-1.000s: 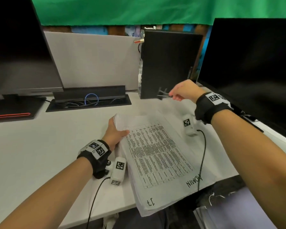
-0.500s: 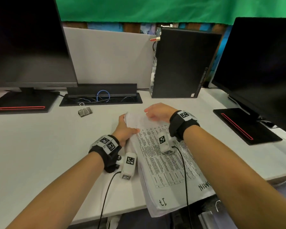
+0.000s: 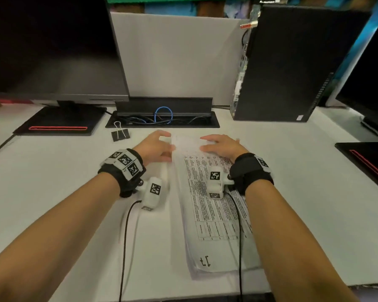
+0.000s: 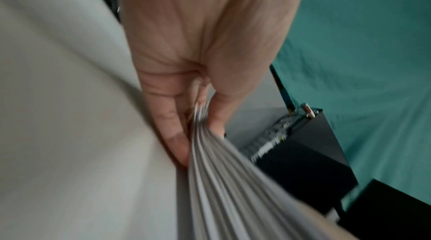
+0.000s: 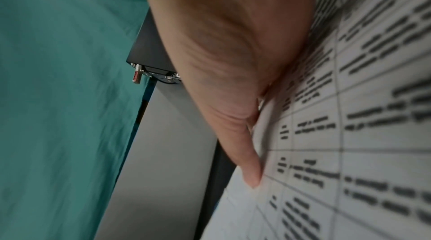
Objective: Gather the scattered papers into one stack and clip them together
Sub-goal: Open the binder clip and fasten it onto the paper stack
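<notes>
A stack of printed papers [image 3: 214, 214] lies lengthwise on the white desk [image 3: 52, 192], its near end at the desk's front edge. My left hand [image 3: 159, 147] is at the stack's far left corner. In the left wrist view, the left hand [image 4: 198, 133] pinches the fanned sheet edges [image 4: 221, 188] between thumb and fingers. My right hand [image 3: 218, 144] lies flat on the far right part of the top sheet, fingers straight [image 5: 251, 170] on the printed table [image 5: 373, 133]. A black binder clip [image 3: 120, 134] lies on the desk, left of both hands, untouched.
A dark monitor [image 3: 52, 51] on its base [image 3: 57, 123] stands at the back left. Behind the stack is a cable tray [image 3: 162, 118], with a black PC tower [image 3: 292, 62] to its right. A second monitor base [image 3: 367, 162] sits at the right.
My right hand came down from near the PC tower, where it held a clip-like thing, onto the far end of the stack. The stack turned straighter. A binder clip now lies on the desk.
</notes>
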### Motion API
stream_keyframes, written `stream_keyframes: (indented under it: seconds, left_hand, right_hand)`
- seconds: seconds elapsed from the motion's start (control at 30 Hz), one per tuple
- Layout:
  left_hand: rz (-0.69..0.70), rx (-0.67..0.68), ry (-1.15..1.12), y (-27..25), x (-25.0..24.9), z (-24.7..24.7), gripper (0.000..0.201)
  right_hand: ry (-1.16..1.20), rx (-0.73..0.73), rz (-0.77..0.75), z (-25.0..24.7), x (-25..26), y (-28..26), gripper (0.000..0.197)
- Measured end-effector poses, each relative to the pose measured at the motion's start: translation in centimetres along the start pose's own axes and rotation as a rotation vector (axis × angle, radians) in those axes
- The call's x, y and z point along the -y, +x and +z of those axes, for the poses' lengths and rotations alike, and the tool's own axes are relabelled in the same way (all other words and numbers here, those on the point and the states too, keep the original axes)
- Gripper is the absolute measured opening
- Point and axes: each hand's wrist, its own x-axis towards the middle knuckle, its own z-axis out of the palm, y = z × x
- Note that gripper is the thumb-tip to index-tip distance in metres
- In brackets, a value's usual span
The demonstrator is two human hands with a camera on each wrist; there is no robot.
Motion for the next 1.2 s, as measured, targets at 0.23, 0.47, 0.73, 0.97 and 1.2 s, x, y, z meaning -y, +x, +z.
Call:
stream_keyframes:
  seconds: [0.23, 0.47, 0.73, 0.97, 1.2]
  left_hand:
    - [0.051, -0.637, 0.104, 2.7, 0.5, -9.6, 0.058]
    - [0.088, -0.385, 0.589, 2.5, -0.1, -7.7, 0.022]
    - [0.484, -0.358, -0.570, -1.3, -2.6, -1.1, 0.014]
    - [0.234, 0.249, -0.664, -4.0, -3.6, 7.5, 0.029]
    - [-0.125, 0.378, -1.036, -2.1, 0.0, 6.9, 0.032]
  right_hand:
    - [0.121, -0.002, 0.034, 0.3, -1.0, 1.7, 0.045]
    - [0.218, -0.001, 0.047, 0.6, -1.4, 2.3, 0.045]
    - [0.276, -0.077, 0.001, 0.9, -1.4, 1.8, 0.046]
    - [1.010, -0.138, -0.252, 0.3, -0.7, -0.3, 0.036]
    - [1.072, 0.315, -0.298, 0.9, 0.1, -0.8, 0.037]
